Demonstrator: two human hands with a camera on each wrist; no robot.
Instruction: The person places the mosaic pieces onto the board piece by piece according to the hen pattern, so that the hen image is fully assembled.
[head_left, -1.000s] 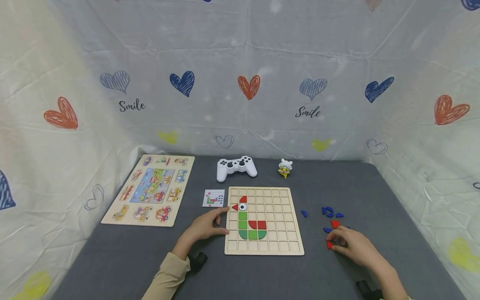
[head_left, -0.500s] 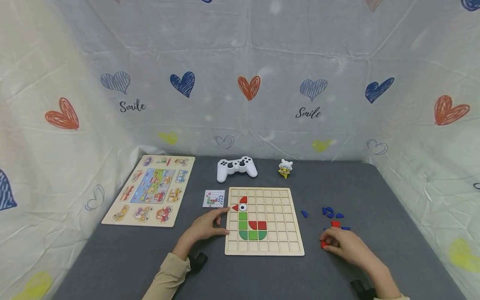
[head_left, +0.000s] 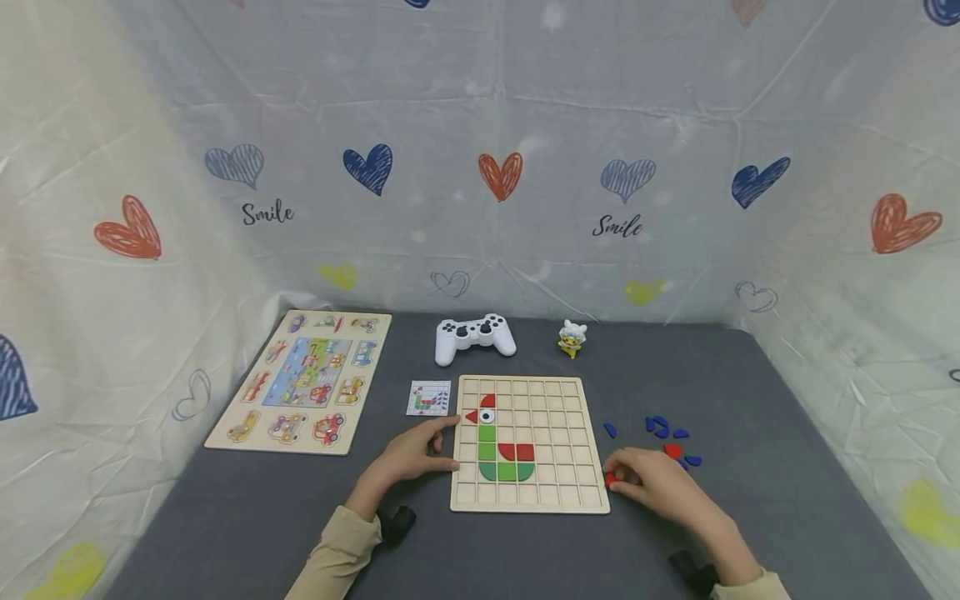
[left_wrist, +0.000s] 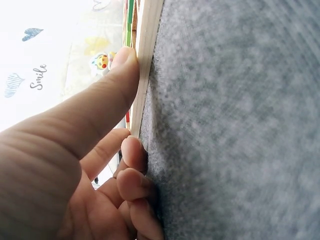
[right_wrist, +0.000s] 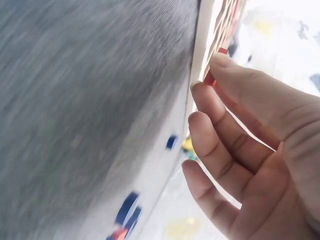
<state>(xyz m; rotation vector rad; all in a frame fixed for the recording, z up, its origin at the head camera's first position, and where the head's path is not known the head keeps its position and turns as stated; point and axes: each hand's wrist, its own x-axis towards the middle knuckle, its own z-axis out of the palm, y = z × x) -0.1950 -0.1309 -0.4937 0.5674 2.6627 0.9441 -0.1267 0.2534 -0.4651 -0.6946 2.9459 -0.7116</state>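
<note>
A wooden grid board point(head_left: 558, 496) lies on the table, with green and red pieces and a round eye piece laid in its squares as a bird-like figure. My left hand point(head_left: 408, 450) rests at the board's left edge; in the left wrist view its thumb point(left_wrist: 112, 82) presses the side of the board and the other fingers bend loosely below. Just off the board's right edge, my right hand point(head_left: 660, 487) pinches a small red piece point(right_wrist: 210, 78) between thumb and fingertips. Most of that piece is covered by the fingers, so its shape cannot be told.
Right of the board lie several blue pieces point(head_left: 661, 422), a red piece point(head_left: 672, 451) and a lone blue piece point(head_left: 611, 430). A pattern card point(head_left: 429, 398), a vehicle puzzle board point(head_left: 232, 442), a white game controller point(head_left: 475, 335) and a small figurine point(head_left: 572, 337) stand around the board.
My right hand has picked up the red piece from the loose pieces and carried it left to the board's right edge. The left hand stays where it was.
</note>
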